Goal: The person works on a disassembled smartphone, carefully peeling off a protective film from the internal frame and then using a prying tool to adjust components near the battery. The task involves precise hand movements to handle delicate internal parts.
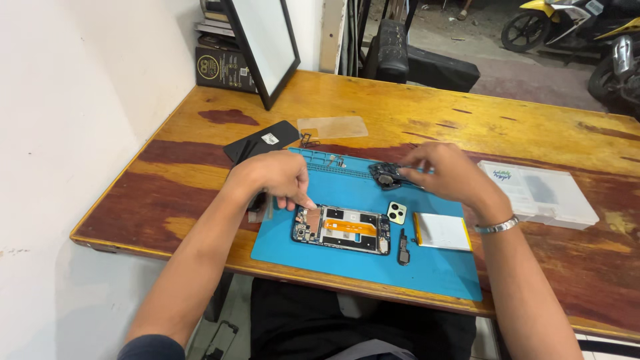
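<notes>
Opened phone [341, 230]: lower centre, flat on the blue mat [373, 267]; back already off, orange flex and boards bare, much still in place.
Left hand [270, 177]: fingers curled down, tips touching the phone's left end (grip unclear).
Removed parts: white battery [441, 231], small camera cover [397, 213], dark speaker piece [403, 248]; beside the phone.
Right hand [450, 172]: centre, pinching tweezers [407, 170] at a black component [385, 176].
Table [413, 113]: glossy worn wood; clear plastic box [543, 193] at right.
</notes>
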A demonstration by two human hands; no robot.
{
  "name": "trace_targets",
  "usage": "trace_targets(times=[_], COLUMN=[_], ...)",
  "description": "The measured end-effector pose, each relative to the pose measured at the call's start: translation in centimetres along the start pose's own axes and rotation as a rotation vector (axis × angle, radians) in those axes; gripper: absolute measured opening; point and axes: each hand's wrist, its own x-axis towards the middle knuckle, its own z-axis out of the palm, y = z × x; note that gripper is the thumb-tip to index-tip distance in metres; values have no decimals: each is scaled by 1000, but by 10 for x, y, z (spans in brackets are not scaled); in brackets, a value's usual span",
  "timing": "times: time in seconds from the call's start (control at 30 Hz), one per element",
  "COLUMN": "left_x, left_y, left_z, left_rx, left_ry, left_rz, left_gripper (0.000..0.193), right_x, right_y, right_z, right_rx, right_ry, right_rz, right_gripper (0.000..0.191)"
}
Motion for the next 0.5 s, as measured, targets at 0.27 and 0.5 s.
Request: trace_targets(times=[0.27,0.5], left_x=[-2,7], left_y=[15,36], left_z=[0,-27], left_rx=[84,170], left_ry=[-38,50], left_rz=[23,140], left_gripper=[38,45], right_x=[-6,-6], right_y=[21,30], right_z=[-11,-9], right_rx=[-33,-59], right_ry=[-138,-192], right_rz=[262,313], right_gripper=[22,28])
